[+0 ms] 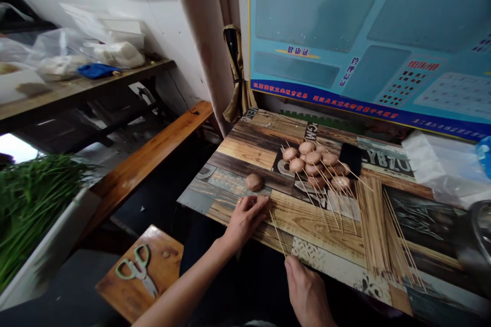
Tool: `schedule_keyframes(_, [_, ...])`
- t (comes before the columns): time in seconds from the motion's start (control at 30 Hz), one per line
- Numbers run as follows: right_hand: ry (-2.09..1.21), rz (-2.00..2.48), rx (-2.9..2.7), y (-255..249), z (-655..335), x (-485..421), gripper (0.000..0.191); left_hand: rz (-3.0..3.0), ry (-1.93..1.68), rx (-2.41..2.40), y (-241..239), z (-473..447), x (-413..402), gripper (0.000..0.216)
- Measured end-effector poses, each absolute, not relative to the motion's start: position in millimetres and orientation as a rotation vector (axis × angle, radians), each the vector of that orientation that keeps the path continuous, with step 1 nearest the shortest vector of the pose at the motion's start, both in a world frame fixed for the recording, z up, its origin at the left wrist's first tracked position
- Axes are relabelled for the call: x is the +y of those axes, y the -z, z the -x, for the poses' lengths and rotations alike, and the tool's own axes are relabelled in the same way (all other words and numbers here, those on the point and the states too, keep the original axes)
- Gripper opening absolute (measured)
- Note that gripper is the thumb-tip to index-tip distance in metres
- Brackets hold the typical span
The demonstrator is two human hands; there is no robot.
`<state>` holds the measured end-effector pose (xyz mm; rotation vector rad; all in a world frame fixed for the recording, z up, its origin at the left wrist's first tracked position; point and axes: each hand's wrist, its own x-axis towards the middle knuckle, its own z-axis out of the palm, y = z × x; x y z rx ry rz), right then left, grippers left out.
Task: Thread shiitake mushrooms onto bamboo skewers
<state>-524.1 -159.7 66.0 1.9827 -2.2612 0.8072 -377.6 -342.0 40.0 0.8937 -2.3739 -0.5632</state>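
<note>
My right hand (307, 291) pinches the lower end of a thin bamboo skewer (278, 235) at the table's front edge. The skewer slants up and left, its far end close to the fingertips of my left hand (247, 219). That hand is closed low over the tabletop, fingers curled; whatever is under them is hidden. Just beyond it lies a single brown mushroom (253, 182). Farther right, several mushrooms on skewers (313, 157) are heaped together, their sticks pointing toward me. A bundle of bare skewers (374, 230) lies to the right of the heap.
Wood-patterned table (230, 163) stands against a blue notice board (307, 5). Green-handled scissors (138, 268) rest on a wooden stool (169, 250) at lower left, near a box of green leaves (34, 209). A plastic bag (433, 163) and metal pot (477, 240) stand at right.
</note>
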Motion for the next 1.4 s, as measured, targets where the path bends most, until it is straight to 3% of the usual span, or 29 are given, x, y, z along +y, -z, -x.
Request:
schedule_keyframes(0.4, [-0.58,-2.074,-2.421,-73,520,-188,0.04,-0.793,0.343,-2.376,-39,379,-338,0.038])
schedule_keyframes(0.53, [-0.641,-2.063,-2.353,-79,523,-196,0.044,-0.809,0.312,-2.36,-37,379,-336,0.041])
schedule_keyframes(0.67, [-0.746,-2.055,-2.324,-85,528,-185,0.05,-0.882,0.389,-2.327,-33,381,-335,0.062])
schedule_keyframes(0.9, [-0.901,-2.062,-2.399,-95,542,-148,0.038,-0.915,0.442,-2.294,-30,381,-334,0.065])
schedule_keyframes(1.13, [-1.399,-1.992,-2.627,-104,540,-146,0.035,-0.874,0.408,-2.286,-32,381,-335,0.064])
schedule_keyframes(1.27, [-2.085,-1.635,-2.965,-116,542,-165,0.04,-0.898,0.443,-2.243,-33,379,-334,0.06])
schedule_keyframes(1.4, [-2.693,-1.061,-2.856,-122,556,-191,0.045,-0.934,0.519,-2.191,-34,376,-332,0.055])
